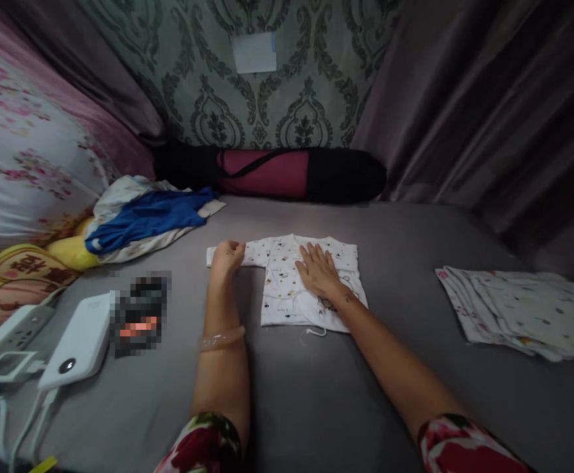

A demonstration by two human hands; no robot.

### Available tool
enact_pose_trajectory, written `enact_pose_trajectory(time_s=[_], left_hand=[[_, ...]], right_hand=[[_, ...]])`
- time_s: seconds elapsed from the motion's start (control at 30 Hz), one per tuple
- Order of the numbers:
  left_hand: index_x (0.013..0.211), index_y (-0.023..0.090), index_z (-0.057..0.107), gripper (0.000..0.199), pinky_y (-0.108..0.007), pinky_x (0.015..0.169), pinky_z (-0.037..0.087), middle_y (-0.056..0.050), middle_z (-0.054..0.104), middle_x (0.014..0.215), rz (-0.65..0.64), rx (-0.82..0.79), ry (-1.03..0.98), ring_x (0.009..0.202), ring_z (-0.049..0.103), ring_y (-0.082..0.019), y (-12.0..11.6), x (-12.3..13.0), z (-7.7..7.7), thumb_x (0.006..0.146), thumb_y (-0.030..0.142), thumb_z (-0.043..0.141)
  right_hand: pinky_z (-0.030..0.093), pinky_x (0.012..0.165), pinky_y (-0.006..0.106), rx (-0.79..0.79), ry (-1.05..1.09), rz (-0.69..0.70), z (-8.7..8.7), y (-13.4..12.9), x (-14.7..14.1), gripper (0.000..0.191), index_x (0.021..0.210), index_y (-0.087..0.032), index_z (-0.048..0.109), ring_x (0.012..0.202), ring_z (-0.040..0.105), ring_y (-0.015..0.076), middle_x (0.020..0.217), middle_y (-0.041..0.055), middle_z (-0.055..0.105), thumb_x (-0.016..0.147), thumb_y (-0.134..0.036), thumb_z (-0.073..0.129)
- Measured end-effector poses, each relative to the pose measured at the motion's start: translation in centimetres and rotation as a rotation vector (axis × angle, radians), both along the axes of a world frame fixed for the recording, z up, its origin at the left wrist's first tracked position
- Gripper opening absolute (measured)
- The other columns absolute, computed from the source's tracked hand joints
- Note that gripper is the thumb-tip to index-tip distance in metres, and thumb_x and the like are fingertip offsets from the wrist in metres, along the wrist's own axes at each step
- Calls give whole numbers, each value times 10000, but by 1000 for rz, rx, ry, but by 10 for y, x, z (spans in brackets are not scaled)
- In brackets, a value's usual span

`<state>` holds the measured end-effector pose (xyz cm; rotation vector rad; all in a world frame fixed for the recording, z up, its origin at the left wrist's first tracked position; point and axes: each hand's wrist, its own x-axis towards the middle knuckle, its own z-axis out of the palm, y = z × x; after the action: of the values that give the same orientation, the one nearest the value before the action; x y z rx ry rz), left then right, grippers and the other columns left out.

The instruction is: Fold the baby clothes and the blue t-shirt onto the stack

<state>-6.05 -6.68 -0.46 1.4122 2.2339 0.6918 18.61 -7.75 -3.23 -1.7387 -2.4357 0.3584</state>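
Left hand (228,258) curls fingers over a sleeve (256,253), grip unclear. Right hand (318,274) spreads fingers wide, shirt (280,284) beneath them.

The left hand (230,257) was curled over one sleeve (256,253) of a white printed shirt (280,289) (a bangle (222,339) circled that forearm); the right hand (318,270) lay flat across its front.

Small white fabric shirt (280,282), tiny prints, lies flat on grey sheet (405,263). One sleeve (256,253) points left; white string (316,332) at hem.
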Motion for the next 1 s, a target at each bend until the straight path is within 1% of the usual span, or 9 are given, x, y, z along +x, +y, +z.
enact_pose_trajectory(time_s=[0.13, 0.2, 0.27, 0.33, 0.43, 0.57, 0.7, 0.87, 1.0], left_hand=[[984, 136, 661, 299, -389, 840, 432, -185, 671, 1010, 112, -9, 81, 1010, 593, -315, -5, -2, -2, 856, 347, 492], [1019, 127, 642, 313, -467, 878, 408, -233, 618, 1118, 213, 0, 145, 1112, 519, -379, -10, -4, -2, 848, 349, 503], [1048, 115, 622, 331, -514, 897, 389, -267, 556, 1198, 311, -1, 173, 1175, 453, -421, -15, -6, -1, 847, 348, 499], [1059, 96, 608, 344, -510, 912, 386, -282, 525, 1221, 376, -22, 161, 1188, 439, -423, -18, -9, -1, 853, 344, 485], [1091, 76, 583, 378, -480, 932, 390, -282, 505, 1236, 424, -35, 121, 1201, 444, -401, -19, -14, -2, 863, 357, 477], [1126, 87, 557, 393, -486, 945, 388, -266, 514, 1251, 462, -25, 99, 1220, 444, -388, -16, -20, -7, 863, 370, 489], [1061, 101, 590, 349, -493, 892, 412, -282, 572, 1174, 444, -50, 105, 1161, 500, -396, -12, -22, -7, 841, 360, 507], [924, 150, 638, 253, -424, 824, 434, -219, 658, 1033, 440, -75, -12, 1032, 596, -361, -6, -29, -9, 771, 339, 566], [693, 168, 603, 194, -314, 667, 425, -80, 628, 689, 411, 225, -329, 798, 619, -268, -1, -41, -15, 721, 357, 573]], right_hand=[[83, 1152, 481, -71, -19, -9, 11, 6, 0, 634, 1500, -147, 267, 1444, 121, 288, 1572, 115, 191, 970, -490, 212], [107, 1142, 494, -101, -34, -18, 21, 11, -6, 643, 1464, -115, 350, 1433, 166, 305, 1552, 149, 240, 969, -497, 198], [101, 1143, 489, -48, -42, -15, 29, 16, -18, 642, 1425, -77, 408, 1428, 184, 304, 1537, 174, 268, 973, -476, 188], [79, 1151, 463, 38, -31, 31, 32, 21, -32, 624, 1432, -57, 387, 1434, 167, 282, 1541, 169, 260, 976, -440, 202], [70, 1160, 421, 69, -1, 137, 24, 26, -53, 619, 1469, -54, 308, 1443, 144, 251, 1550, 144, 246, 975, -416, 224], [59, 1162, 409, 64, -14, 127, 4, 28, -65, 644, 1479, -38, 273, 1444, 139, 246, 1557, 147, 221, 974, -434, 212], [70, 1160, 432, 52, -38, 120, -1, 30, -65, 647, 1486, -42, 254, 1445, 130, 250, 1565, 145, 192, 972, -434, 222], [114, 1152, 435, -4, -4, 129, 15, 36, -70, 607, 1447, -35, 336, 1426, 199, 264, 1537, 170, 270, 975, -394, 207], [79, 1155, 438, -10, 31, 178, 15, 34, -78, 606, 1491, -98, 261, 1446, 122, 251, 1566, 133, 207, 979, -414, 193]])
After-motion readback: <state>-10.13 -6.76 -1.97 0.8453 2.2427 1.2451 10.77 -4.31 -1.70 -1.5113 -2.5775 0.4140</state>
